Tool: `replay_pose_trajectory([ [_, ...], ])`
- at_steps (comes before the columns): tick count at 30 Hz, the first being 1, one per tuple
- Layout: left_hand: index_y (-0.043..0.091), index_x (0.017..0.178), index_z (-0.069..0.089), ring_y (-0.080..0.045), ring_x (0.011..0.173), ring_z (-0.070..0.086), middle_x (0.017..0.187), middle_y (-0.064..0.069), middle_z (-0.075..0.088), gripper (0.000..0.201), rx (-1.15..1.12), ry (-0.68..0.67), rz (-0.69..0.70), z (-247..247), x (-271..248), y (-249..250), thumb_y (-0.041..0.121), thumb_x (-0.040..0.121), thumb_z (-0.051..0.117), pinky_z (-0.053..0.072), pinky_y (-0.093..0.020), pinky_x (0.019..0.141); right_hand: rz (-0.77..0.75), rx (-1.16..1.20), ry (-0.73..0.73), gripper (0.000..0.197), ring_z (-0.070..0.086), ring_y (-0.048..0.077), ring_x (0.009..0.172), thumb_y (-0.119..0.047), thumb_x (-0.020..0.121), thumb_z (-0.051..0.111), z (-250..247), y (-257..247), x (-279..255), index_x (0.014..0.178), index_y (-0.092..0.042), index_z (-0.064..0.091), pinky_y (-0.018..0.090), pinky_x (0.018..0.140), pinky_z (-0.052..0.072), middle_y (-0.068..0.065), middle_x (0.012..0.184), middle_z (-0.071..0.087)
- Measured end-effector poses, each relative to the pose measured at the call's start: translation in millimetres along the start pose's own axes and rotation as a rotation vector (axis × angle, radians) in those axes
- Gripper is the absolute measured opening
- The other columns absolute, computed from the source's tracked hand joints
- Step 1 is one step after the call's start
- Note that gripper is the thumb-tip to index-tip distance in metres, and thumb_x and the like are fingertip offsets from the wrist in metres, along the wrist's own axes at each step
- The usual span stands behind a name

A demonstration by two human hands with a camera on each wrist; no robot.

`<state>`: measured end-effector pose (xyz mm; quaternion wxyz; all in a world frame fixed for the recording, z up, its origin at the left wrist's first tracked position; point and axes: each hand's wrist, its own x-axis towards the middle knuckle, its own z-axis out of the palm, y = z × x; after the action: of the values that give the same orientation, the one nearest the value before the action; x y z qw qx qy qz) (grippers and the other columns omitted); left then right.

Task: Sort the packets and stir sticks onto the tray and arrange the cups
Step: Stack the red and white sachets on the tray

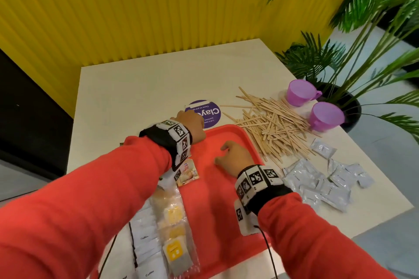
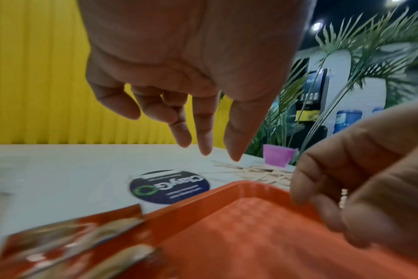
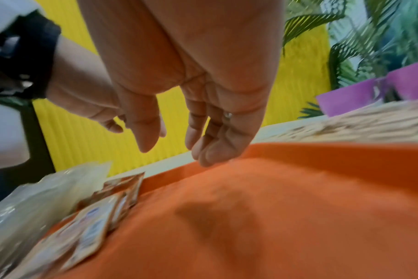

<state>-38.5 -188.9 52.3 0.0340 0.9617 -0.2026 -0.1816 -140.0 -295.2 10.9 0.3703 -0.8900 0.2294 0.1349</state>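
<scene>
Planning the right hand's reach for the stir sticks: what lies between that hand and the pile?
In the head view, only bare tray floor and the raised tray rim separate the right hand from the stir sticks.

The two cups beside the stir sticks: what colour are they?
Both cups are purple; the head view shows them best.

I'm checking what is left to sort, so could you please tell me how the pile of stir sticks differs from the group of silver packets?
The stir sticks are thin, pale wood, heaped crisscross in a big pile; the silver packets are flat, shiny pouches, fewer and loosely scattered. The stir sticks lie right against the tray's far right edge, near the purple cups; the silver packets lie closer to the person. Both are on the table, not on the tray, and neither hand touches them.
</scene>
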Motion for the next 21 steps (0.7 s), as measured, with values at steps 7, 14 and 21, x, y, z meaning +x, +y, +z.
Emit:
replay_pose_trajectory([
  [7,0.014,0.095,0.068,-0.018,0.086,0.056,0.091,0.002,0.058,0.017,-0.266,-0.026,0.216,20,-18,83,0.018,0.079,0.063,0.046,-0.027,0.074,0.002,0.060,0.236,0.032,0.055,0.019,0.090,-0.013,0.077,0.066,-86,75,-17,0.108,-0.011,0.061,0.022,0.074,0.037,0.004,0.099,0.060],
  [14,0.011,0.101,0.066,-0.021,0.092,0.058,0.101,-0.003,0.062,0.022,-0.406,-0.150,0.269,57,-25,176,0.019,0.081,0.065,0.042,-0.025,0.073,0.238,-0.059,0.207,0.052,0.053,0.026,0.113,-0.013,0.069,0.077,-148,181,-26,0.117,-0.021,0.059,0.032,0.095,0.042,0.008,0.122,0.056],
  [21,0.010,0.104,0.066,-0.015,0.086,0.054,0.098,-0.005,0.061,0.027,-0.557,-0.154,0.204,81,-19,244,0.021,0.079,0.070,0.042,-0.022,0.076,0.274,-0.305,0.086,0.063,0.048,0.032,0.119,-0.022,0.070,0.076,-174,240,-21,0.127,-0.029,0.048,0.039,0.101,0.041,0.008,0.126,0.049],
])
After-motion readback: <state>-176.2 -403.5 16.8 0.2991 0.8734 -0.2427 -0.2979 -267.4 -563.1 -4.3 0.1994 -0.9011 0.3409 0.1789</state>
